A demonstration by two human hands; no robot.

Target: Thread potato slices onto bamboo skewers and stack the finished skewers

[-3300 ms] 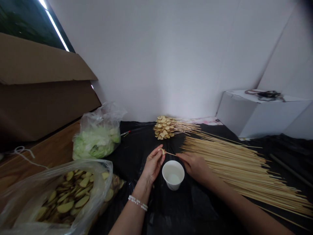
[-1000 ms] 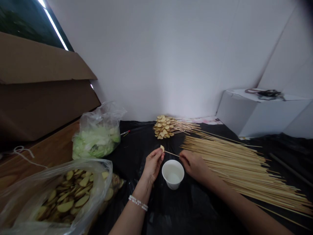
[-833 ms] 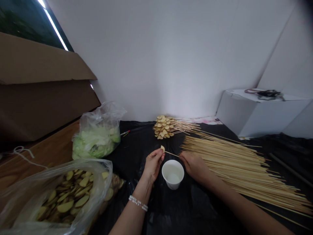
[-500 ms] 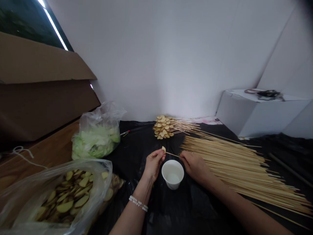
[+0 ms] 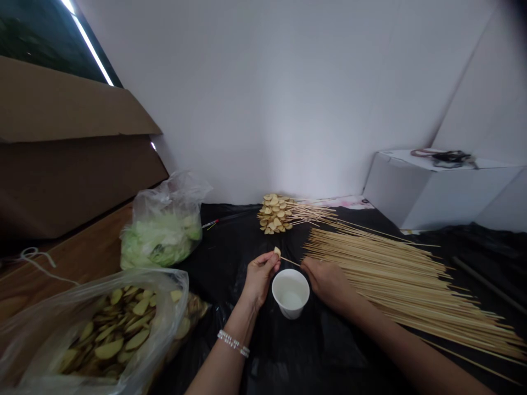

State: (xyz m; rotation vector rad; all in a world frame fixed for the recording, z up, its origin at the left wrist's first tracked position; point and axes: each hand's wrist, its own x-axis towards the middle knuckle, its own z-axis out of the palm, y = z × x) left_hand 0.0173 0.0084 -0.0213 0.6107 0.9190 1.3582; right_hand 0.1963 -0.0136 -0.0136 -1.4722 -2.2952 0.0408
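My left hand [image 5: 258, 274] pinches a pale potato slice [image 5: 277, 252] between thumb and fingers. A thin wooden skewer [image 5: 290, 261] runs from that slice to my right hand [image 5: 327, 278], whose fingers are closed round its other end. The skewer's tip at the slice is hidden. Just below and between my hands stands a white paper cup [image 5: 291, 293] with clear liquid in it. To the right, a wide spread of bare skewers [image 5: 403, 285] lies beside my right hand. Beyond my hands rests a pile of skewered potato slices [image 5: 275, 213].
At the left, an open plastic bag [image 5: 173, 329] holds many potato slices. Behind it sits a clear bag of chopped green vegetable [image 5: 162, 236]. A cardboard box [image 5: 74, 109] stands far left, a white box [image 5: 444, 192] at the right. Black plastic sheeting [image 5: 230, 247] covers the surface.
My right hand has shifted very slightly left toward my left hand, along with the skewer. The slice at my left fingertips has moved a touch right. Everything else looks the same.
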